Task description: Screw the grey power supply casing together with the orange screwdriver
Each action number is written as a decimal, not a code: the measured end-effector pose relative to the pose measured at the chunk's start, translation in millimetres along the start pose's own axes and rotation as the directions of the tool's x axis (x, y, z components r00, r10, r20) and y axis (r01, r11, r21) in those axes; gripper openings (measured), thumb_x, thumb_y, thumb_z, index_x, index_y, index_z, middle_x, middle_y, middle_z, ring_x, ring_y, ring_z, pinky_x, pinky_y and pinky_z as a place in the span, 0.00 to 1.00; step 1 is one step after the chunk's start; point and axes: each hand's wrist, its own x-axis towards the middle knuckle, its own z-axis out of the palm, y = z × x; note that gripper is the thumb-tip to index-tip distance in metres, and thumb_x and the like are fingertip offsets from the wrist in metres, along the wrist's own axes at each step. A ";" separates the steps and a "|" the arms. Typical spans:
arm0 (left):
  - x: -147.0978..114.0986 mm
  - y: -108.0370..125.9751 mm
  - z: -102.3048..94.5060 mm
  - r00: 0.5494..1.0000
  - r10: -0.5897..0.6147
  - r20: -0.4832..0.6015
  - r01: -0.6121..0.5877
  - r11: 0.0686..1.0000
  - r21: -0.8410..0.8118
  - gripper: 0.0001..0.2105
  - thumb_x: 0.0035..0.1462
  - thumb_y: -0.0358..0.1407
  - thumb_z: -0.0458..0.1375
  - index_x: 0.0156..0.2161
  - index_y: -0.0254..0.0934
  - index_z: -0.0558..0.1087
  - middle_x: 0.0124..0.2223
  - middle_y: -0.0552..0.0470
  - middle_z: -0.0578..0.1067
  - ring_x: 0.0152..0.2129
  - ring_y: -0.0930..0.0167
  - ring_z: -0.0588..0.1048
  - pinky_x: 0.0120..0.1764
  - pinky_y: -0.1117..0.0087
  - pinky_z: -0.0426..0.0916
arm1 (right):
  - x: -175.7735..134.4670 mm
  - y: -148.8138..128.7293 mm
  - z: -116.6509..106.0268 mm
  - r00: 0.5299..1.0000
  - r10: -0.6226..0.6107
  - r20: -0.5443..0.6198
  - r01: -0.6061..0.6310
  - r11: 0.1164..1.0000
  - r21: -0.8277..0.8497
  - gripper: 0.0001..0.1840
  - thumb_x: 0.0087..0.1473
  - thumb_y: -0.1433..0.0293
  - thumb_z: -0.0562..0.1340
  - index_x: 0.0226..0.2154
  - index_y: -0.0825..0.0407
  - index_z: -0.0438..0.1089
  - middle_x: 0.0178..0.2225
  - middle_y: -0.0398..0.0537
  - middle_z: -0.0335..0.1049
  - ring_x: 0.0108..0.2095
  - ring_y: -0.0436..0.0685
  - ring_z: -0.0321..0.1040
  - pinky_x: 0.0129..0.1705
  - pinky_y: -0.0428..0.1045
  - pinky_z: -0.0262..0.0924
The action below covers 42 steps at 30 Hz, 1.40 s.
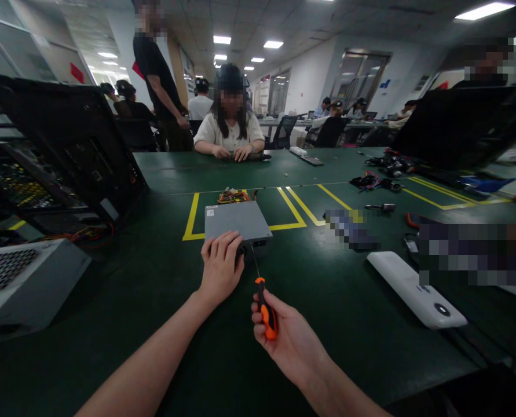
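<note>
Our right hand (288, 339) grips a screwdriver (264, 310), best held square to the box (238, 221) our left hand (220, 266) grasps at twelve o'clock.

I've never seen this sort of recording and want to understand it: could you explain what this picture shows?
No robot is at work here; the two bare hands belong to a person whose head-worn camera took this single view, looking forward and down.

The left hand rests on the near edge of a flat grey metal box. The right hand holds an orange-and-black-handled screwdriver, its thin shaft pointing at the box's near side; whether the tip touches is too small to tell.

They work over a dark green tabletop. Also on it are a larger grey metal box with a perforated face at left and a long white plastic device at right.
</note>
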 end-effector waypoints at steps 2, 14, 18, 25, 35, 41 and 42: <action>0.3 0.1 0.2 1.000 -0.002 -0.006 0.002 1.000 -0.004 0.16 0.53 0.29 0.51 0.49 0.37 0.62 0.50 0.45 0.68 0.50 0.64 0.63 0.52 0.56 0.49 | 0.5 -2.2 0.3 0.999 0.023 -0.026 -0.025 0.996 -0.087 0.12 0.56 0.67 0.52 0.33 0.59 0.65 0.24 0.46 0.62 0.21 0.44 0.60 0.20 0.39 0.58; -0.9 1.1 3.0 1.000 -0.002 -0.009 0.003 1.000 0.017 0.18 0.52 0.29 0.51 0.50 0.38 0.61 0.51 0.45 0.67 0.50 0.63 0.63 0.52 0.56 0.48 | 16.9 -9.4 -22.1 0.977 -0.128 0.168 0.172 0.944 -0.280 0.08 0.52 0.66 0.58 0.28 0.55 0.64 0.24 0.43 0.64 0.21 0.45 0.60 0.20 0.40 0.53; -1.8 2.0 2.3 1.000 0.000 -0.006 0.000 0.999 0.037 0.17 0.53 0.29 0.51 0.49 0.39 0.62 0.50 0.46 0.67 0.49 0.64 0.63 0.52 0.56 0.49 | 24.6 -17.7 -27.0 0.982 -0.045 0.185 0.096 0.955 -0.279 0.13 0.56 0.65 0.52 0.32 0.58 0.66 0.23 0.46 0.63 0.21 0.45 0.60 0.18 0.40 0.52; -3.9 2.6 5.5 1.000 0.014 -0.019 -0.013 0.997 0.072 0.17 0.53 0.30 0.51 0.49 0.38 0.61 0.51 0.46 0.67 0.50 0.63 0.62 0.52 0.57 0.49 | 22.4 -22.9 -28.9 0.956 -0.101 0.276 0.173 0.952 -0.252 0.06 0.49 0.71 0.60 0.26 0.56 0.62 0.22 0.43 0.62 0.18 0.43 0.55 0.15 0.38 0.44; -5.7 3.2 2.4 1.000 0.022 0.008 -0.022 0.996 0.087 0.18 0.52 0.30 0.51 0.50 0.37 0.60 0.52 0.46 0.66 0.51 0.64 0.61 0.53 0.58 0.48 | 25.2 -25.8 -32.5 0.947 -0.072 0.312 0.155 0.956 -0.248 0.08 0.51 0.68 0.59 0.30 0.57 0.65 0.22 0.44 0.62 0.17 0.42 0.53 0.15 0.38 0.42; -5.9 3.9 1.8 1.000 0.019 0.007 -0.019 0.997 0.073 0.19 0.52 0.29 0.51 0.50 0.37 0.60 0.52 0.45 0.66 0.51 0.64 0.61 0.53 0.57 0.48 | 20.4 -27.1 -30.4 0.953 -0.038 0.299 0.127 0.950 -0.284 0.10 0.53 0.67 0.55 0.30 0.58 0.66 0.22 0.45 0.62 0.19 0.44 0.55 0.17 0.39 0.48; -5.7 4.0 1.6 1.000 0.020 0.004 -0.020 0.997 0.072 0.19 0.52 0.29 0.51 0.50 0.37 0.60 0.52 0.45 0.66 0.51 0.64 0.61 0.53 0.57 0.48 | 19.8 -27.3 -29.8 0.957 -0.023 0.290 0.111 0.950 -0.291 0.12 0.55 0.66 0.53 0.32 0.58 0.66 0.22 0.45 0.62 0.19 0.44 0.56 0.17 0.39 0.48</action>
